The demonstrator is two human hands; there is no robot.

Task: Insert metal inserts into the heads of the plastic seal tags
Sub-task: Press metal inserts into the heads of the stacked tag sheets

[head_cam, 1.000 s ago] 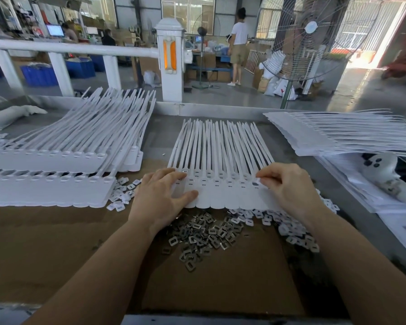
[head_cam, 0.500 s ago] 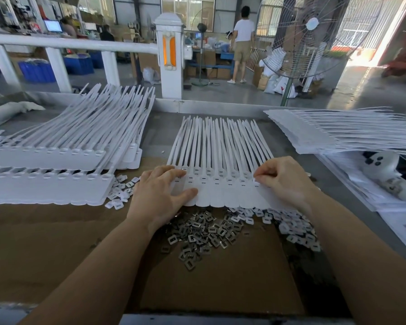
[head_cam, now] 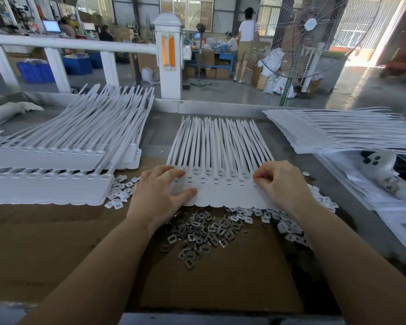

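Little is changing since the earlier frame: both hands are staying on the flat white strip of seal tags (head_cam: 220,181) at centre. Left hand (head_cam: 161,193) is pressing with fingers spread; right hand (head_cam: 280,184) is pinching, perhaps an insert, at a head. Grey, square metal inserts (head_cam: 202,233) are lying heaped on the brown cardboard surface (head_cam: 45,249) just below.

No text, label or number here can be read.

left grip (head_cam: 161,194) flat, right grip (head_cam: 279,184) seemingly pinched
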